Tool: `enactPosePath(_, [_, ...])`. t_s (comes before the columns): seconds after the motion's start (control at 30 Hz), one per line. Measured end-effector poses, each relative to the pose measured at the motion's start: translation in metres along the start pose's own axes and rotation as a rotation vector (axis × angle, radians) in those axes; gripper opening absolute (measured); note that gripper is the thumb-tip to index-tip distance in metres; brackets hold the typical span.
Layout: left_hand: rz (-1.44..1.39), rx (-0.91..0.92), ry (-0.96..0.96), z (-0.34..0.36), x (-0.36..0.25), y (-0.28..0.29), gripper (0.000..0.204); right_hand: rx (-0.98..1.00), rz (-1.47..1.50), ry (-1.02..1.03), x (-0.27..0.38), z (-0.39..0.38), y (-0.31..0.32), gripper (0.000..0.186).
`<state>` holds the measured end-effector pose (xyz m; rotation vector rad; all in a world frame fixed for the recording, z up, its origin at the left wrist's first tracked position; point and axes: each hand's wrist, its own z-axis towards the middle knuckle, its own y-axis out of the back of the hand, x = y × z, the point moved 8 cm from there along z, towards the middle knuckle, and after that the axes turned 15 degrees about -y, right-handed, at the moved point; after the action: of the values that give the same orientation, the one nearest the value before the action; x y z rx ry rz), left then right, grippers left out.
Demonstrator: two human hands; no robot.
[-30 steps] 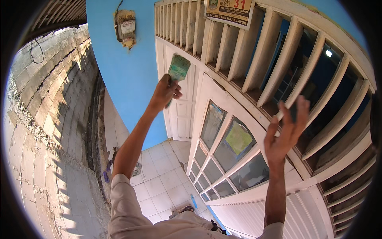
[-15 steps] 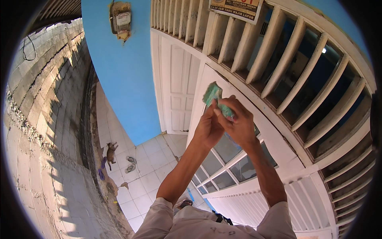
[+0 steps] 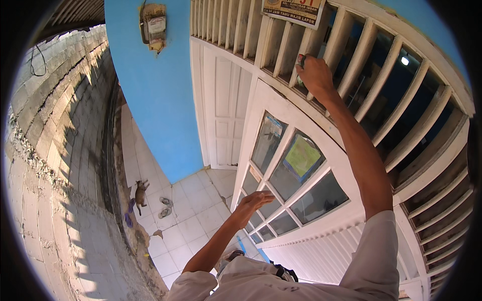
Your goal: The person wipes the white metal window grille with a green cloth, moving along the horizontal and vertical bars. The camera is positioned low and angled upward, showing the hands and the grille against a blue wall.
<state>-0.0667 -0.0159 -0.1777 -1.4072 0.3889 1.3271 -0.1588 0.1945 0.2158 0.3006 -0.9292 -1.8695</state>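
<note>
My right hand (image 3: 316, 75) is raised to the white slatted vent (image 3: 277, 44) above the window panel. Its fingers are closed round a green brush, of which only a red and dark end (image 3: 301, 60) and a bit of green show; the rest is hidden by the hand and the slats. Lower down, my left hand (image 3: 255, 202) is held out with its fingers stretched and nothing in it. It hovers in front of the white-framed window panel (image 3: 288, 203), which has several glass panes and a yellow-green sheet (image 3: 303, 156) behind one of them.
A blue wall (image 3: 150, 95) carries a meter box (image 3: 153, 27). Beside it stands a white panelled door (image 3: 227, 110). A sign (image 3: 293, 11) hangs on the slats. On the tiled floor are a cat (image 3: 141, 194), grey sandals (image 3: 165, 207) and purple sandals (image 3: 129, 213). A block wall (image 3: 55, 150) rises at left.
My hands have parted. The right one has carried the brush up to the slats, while the left one has let go and dropped lower, uncovering the glass panes.
</note>
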Motion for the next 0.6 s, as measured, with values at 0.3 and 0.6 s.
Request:
enactPosePath(0.3, [0.373, -0.371, 0.42, -0.197, 0.187, 0.184, 0.056, 0.095, 0.505, -0.031, 0.022, -0.015, 0.049, 0.032])
enactPosePath(0.6, [0.517, -0.449, 0.399, -0.302, 0.256, 0.242, 0.02, -0.1, 0.372, -0.081, 0.0, -0.052, 0.013, 0.023])
